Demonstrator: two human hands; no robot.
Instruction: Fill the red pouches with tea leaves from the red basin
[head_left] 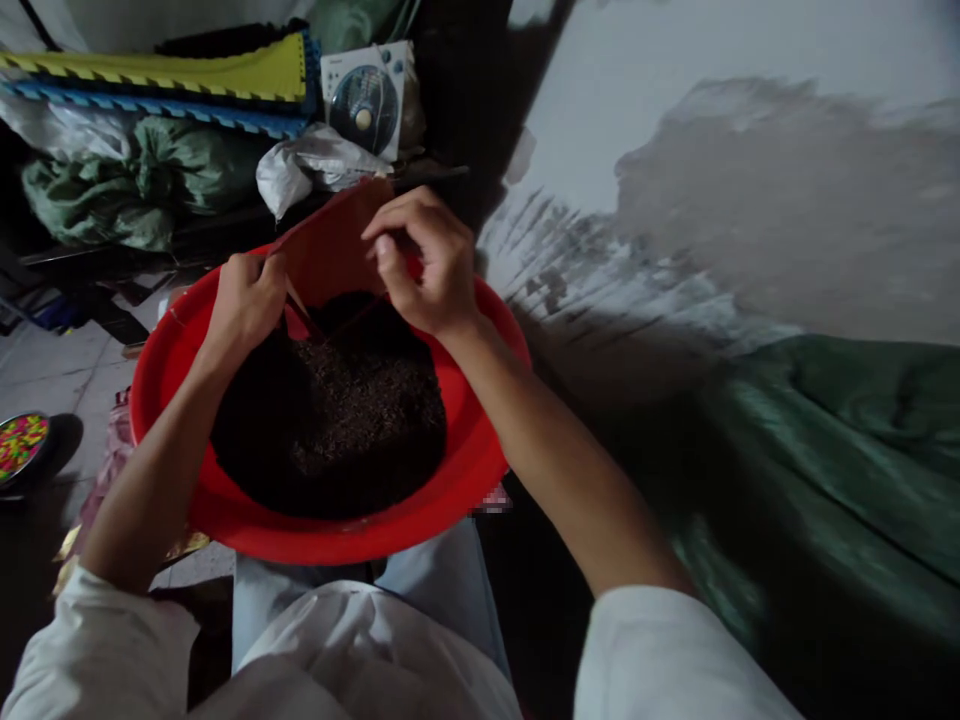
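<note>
A wide red plastic basin (480,480) rests over my lap, with a heap of dark, loose, grainy material (360,400) inside. My left hand (247,300) is closed on the left edge of a reddish-brown, flat-sided pouch (330,240), tilted at the basin's far side. The lower part of this pouch dips toward the dark grains and is hard to make out. At its right edge, my right hand (427,255) is closed, with thumb and fingers curled together. Whatever lies between those fingers is hidden.
Yellow foam mats (165,75), tied green sacks (165,170), a white plastic bag (315,165) and a box with a fan picture (367,100) lie on a shelf ahead. Colourful small pieces (21,442) fill a bowl on the left floor. A green tarp (862,450) stands right.
</note>
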